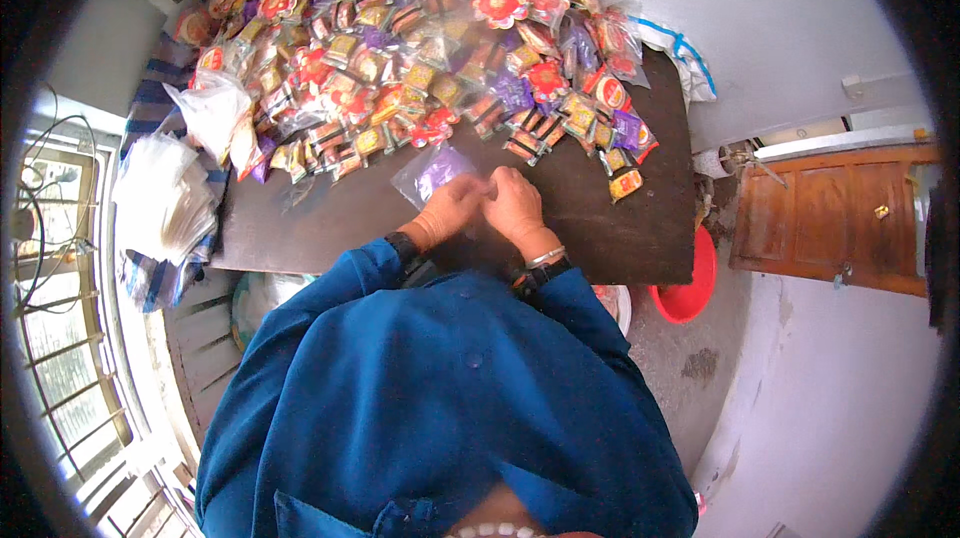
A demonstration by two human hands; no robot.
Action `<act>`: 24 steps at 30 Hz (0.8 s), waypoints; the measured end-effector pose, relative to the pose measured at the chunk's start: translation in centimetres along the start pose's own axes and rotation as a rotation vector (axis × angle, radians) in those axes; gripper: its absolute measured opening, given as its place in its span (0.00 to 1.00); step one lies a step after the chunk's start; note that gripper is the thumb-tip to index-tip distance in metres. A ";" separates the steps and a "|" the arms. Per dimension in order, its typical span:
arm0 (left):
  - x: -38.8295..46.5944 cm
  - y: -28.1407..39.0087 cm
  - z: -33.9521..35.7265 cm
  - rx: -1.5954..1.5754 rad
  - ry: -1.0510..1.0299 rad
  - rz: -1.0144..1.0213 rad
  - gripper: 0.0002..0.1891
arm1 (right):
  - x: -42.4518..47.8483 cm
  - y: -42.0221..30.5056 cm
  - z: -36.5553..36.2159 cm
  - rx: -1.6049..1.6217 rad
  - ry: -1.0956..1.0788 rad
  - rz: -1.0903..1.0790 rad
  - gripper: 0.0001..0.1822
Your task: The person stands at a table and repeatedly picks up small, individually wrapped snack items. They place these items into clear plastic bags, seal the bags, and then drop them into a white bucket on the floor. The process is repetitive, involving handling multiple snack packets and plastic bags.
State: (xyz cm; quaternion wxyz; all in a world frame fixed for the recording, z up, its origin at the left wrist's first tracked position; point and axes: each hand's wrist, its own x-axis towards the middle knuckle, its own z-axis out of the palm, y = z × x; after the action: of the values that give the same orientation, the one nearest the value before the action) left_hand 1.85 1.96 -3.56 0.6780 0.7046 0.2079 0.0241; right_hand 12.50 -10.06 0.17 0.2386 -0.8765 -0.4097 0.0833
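Note:
A clear plastic bag with a purple packet inside [442, 169] lies on the dark wooden table [337, 227], close to the person's body. My left hand [450, 208] is at the bag's near right edge, its fingers closed on the plastic. Beside it, my right hand [516, 204] has its fingertips bent together near the left fingertips; whether they pinch the bag is blurred. Beyond both hands spreads a large heap of small wrapped snacks [416, 80], with purple packets and red flower-shaped packets [499, 2] among them.
Stacked clear plastic bags [161, 197] rest on blue striped cloth at the table's left edge. A white plastic bag [217, 114] sits beside the heap. A red basin [686, 279] stands on the floor at right, below the table edge. A barred window is at left.

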 end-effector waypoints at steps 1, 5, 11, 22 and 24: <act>0.0 0.5 0.2 0.004 0.016 -0.035 0.09 | 0.0 0.3 -0.8 0.109 -0.046 0.000 0.11; -0.3 3.4 0.2 0.014 0.005 -0.197 0.11 | 0.4 5.3 -3.0 0.570 0.019 0.191 0.13; -0.1 2.3 -0.2 -0.001 0.022 -0.206 0.11 | 4.6 15.4 -7.8 0.064 0.620 0.457 0.19; -0.3 2.5 -0.3 -0.021 0.021 -0.241 0.11 | 8.9 21.3 -9.6 -0.027 0.390 0.724 0.27; -0.3 2.8 -0.3 -0.018 0.010 -0.225 0.11 | 8.9 20.3 -10.0 -0.008 0.410 0.713 0.26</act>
State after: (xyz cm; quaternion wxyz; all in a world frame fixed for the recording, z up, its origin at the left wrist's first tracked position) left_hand 2.22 2.16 -0.72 0.6818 0.6705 0.2888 -0.0469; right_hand 35.51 -18.01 -0.58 0.2680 -0.9629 -0.0248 -0.0171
